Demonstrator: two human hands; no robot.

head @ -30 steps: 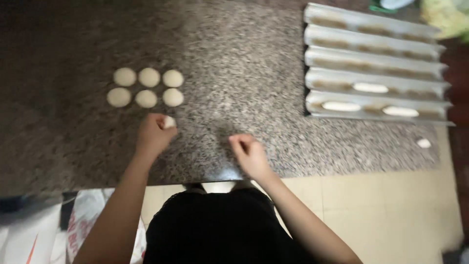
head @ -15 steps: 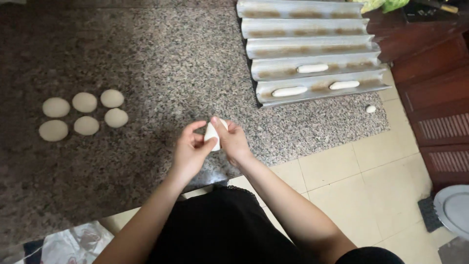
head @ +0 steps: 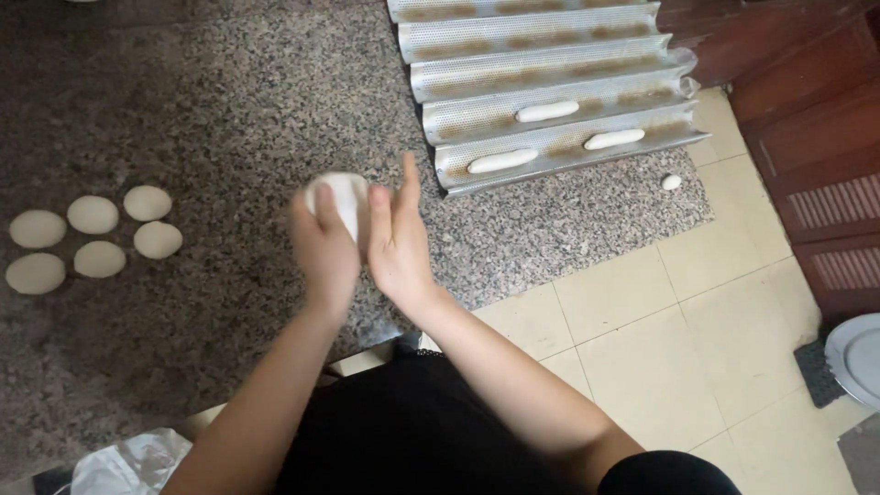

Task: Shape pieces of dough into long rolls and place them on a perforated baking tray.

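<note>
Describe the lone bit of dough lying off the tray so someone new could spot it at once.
Find the perforated metal tray at the top right of the speckled stone counter. Just past its near right corner, by the counter's edge, lies a small dough lump. Unlike the long pieces in the tray's channels, it is round and alone.

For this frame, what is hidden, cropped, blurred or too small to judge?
- Head view: the dough piece is motion-blurred and pressed between the left hand and right hand; its shape is unclear.
- The perforated baking tray is cut off by the top edge, so its far channels are unseen.
- The small white lump by the tray is too small to identify.
- The white plate is cropped at the right edge.
</note>
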